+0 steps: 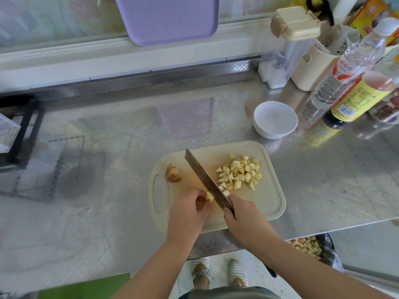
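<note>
A small pale yellow piece of peeled apple (pixel 209 197) lies near the front edge of a cream plastic cutting board (pixel 271 199), pinched under the curled fingertips of the left hand (pixel 189 212). Just to its right, touching or nearly touching it, stands the long grey steel blade of a kitchen knife (pixel 206 180), which slants from the board's far left toward the near right. The right hand (pixel 245 219) grips the knife's dark handle, fingers wrapped round it, just beside the left hand.

On the far side of the blade lies a heap of small yellow apple cubes (pixel 239 173), one cube resting against the blade. A brownish apple scrap (pixel 172 174) sits near the board's oval handle hole.

The board rests on a patterned steel counter (pixel 108 137). Beyond it stands a white round bowl (pixel 275 119), with bottles and containers further right.
</note>
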A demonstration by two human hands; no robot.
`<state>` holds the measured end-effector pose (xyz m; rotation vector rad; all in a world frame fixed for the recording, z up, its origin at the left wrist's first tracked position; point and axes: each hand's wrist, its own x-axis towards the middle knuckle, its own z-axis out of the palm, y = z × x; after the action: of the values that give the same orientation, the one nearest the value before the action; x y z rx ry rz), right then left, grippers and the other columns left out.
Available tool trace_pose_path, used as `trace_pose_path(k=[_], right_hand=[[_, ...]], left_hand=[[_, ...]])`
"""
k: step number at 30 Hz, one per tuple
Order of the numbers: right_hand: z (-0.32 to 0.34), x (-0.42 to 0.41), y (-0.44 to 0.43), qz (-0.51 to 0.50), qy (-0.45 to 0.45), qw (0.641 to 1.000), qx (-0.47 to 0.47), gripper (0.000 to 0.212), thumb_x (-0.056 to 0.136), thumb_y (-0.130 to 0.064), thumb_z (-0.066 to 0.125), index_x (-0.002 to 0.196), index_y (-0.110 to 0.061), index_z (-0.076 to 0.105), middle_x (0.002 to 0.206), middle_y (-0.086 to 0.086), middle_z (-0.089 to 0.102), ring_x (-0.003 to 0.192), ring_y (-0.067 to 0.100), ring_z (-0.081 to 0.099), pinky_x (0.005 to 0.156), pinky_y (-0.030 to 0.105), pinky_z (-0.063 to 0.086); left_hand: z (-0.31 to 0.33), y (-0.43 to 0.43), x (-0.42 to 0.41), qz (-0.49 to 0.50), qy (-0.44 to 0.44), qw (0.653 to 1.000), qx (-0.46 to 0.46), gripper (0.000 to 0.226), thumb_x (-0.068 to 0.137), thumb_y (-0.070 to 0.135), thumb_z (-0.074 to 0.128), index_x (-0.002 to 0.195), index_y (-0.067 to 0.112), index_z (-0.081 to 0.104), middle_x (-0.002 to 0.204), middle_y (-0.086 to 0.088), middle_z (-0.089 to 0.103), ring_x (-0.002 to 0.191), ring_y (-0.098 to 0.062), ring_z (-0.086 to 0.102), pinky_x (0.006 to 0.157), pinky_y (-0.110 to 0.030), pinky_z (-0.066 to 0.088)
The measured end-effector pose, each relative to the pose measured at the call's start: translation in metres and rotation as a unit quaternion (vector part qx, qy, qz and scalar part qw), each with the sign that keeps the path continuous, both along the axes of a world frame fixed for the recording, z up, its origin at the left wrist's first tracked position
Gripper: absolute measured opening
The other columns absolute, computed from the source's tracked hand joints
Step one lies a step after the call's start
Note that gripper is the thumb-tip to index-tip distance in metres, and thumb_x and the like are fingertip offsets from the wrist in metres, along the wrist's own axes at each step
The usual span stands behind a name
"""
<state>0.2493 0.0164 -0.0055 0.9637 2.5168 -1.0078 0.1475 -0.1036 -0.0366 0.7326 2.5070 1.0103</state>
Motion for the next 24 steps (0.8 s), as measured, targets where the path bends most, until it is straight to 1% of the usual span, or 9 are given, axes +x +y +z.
trace_pose_path(k=[2,5,10,12,14,19,21,24], right_hand=[[0.000,-0.001,-0.002,-0.002,-0.002,1.000,0.000,0.013,0.101,-0.029,0.043,0.095,-0.021,0.051,0.077,-0.001,0.059,0.068,0.018,0.060,0.065,0.037,0.054],[-0.002,-0.001,-0.005,-0.003,-0.004,1.000,-0.002,0.012,0.100,-0.029,0.042,0.094,-0.022,0.049,0.077,-0.002,0.058,0.068,0.017,0.060,0.063,0.036,0.053],[-0.005,-0.004,-0.007,0.006,-0.018,1.000,0.018,0.011,0.101,-0.030,0.040,0.095,-0.022,0.047,0.077,-0.003,0.055,0.069,0.019,0.060,0.064,0.036,0.053],[-0.006,-0.007,-0.009,0.015,-0.029,0.999,0.025,0.011,0.102,-0.029,0.038,0.097,-0.022,0.045,0.078,-0.002,0.055,0.072,0.021,0.061,0.066,0.037,0.054],[-0.007,-0.010,-0.010,0.021,-0.040,0.999,0.025,0.011,0.102,-0.027,0.038,0.099,-0.020,0.046,0.082,0.001,0.057,0.076,0.023,0.062,0.068,0.038,0.054],[-0.009,-0.017,-0.009,0.032,-0.062,0.997,0.035,0.011,0.103,-0.023,0.040,0.104,-0.017,0.049,0.090,0.004,0.062,0.081,0.024,0.065,0.071,0.037,0.056],[-0.009,-0.022,-0.008,0.021,-0.045,0.998,0.025,0.013,0.103,-0.025,0.040,0.101,-0.017,0.050,0.088,0.003,0.061,0.080,0.024,0.064,0.070,0.038,0.055],[-0.009,-0.029,-0.003,-0.004,-0.016,1.000,0.005,0.013,0.101,-0.024,0.041,0.092,-0.018,0.048,0.079,-0.001,0.053,0.074,0.019,0.056,0.064,0.033,0.046]], left_hand=[[0.000,0.001,0.000,-0.002,0.002,1.000,-0.001,0.007,0.086,0.029,0.070,0.092,0.026,0.068,0.086,0.012,0.066,0.080,-0.002,0.061,0.073,-0.026,0.053],[0.000,0.001,0.000,-0.001,-0.001,1.000,-0.001,0.006,0.086,0.026,0.070,0.091,0.023,0.069,0.085,0.011,0.067,0.079,-0.004,0.061,0.072,-0.029,0.053],[-0.001,0.002,0.000,0.000,-0.012,1.000,0.006,0.004,0.085,0.025,0.070,0.089,0.023,0.069,0.081,0.011,0.068,0.076,-0.004,0.062,0.069,-0.032,0.053],[-0.001,0.003,-0.001,-0.002,-0.008,1.000,0.010,0.003,0.085,0.024,0.070,0.085,0.022,0.068,0.077,0.011,0.067,0.073,-0.005,0.061,0.065,-0.031,0.052],[-0.001,0.003,-0.001,-0.005,0.006,1.000,0.007,0.008,0.084,0.024,0.071,0.080,0.021,0.065,0.073,0.011,0.064,0.069,-0.007,0.059,0.060,-0.030,0.049],[-0.004,0.003,-0.002,-0.007,0.016,1.000,0.000,0.012,0.084,0.024,0.071,0.077,0.021,0.061,0.072,0.010,0.061,0.068,-0.008,0.056,0.057,-0.026,0.044],[-0.003,0.004,-0.002,-0.008,0.011,1.000,-0.005,0.012,0.084,0.025,0.070,0.077,0.022,0.060,0.072,0.010,0.061,0.069,-0.007,0.056,0.058,-0.028,0.046],[-0.002,0.003,-0.004,-0.012,-0.002,1.000,-0.004,0.009,0.085,0.024,0.068,0.079,0.025,0.061,0.074,0.011,0.061,0.071,-0.005,0.057,0.062,-0.030,0.048]])
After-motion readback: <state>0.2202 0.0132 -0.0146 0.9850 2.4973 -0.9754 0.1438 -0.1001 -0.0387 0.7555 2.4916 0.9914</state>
